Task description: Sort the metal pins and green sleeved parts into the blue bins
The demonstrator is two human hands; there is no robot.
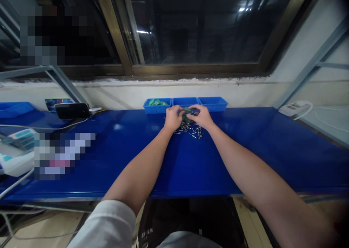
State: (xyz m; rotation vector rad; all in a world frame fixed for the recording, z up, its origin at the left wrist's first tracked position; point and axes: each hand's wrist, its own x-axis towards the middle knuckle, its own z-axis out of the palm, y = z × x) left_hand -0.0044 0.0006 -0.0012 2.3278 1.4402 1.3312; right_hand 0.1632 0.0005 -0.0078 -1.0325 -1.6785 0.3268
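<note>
Near the far edge of the table (191,171), about midway along it, a loose pile of thin metal pieces (195,131) is spread just below and between the two hands, with a few pieces scattered toward the near edge. A bit of green material (187,112) is seen in the gap between the fingertips, above the pile. The left hand (173,118) and the right hand (201,116) are turned inward, fingers curled; whether anything is pinched by either cannot be told at this size. Behind them, three blue trays are lined up side by side along the far edge: green pieces (156,102) are contained in the left tray (158,110), the middle tray (184,100) is partly hidden by the hands, and the right tray (215,108) is placed against it. Toward the far left corner, a phone (73,111) is propped up.
</note>
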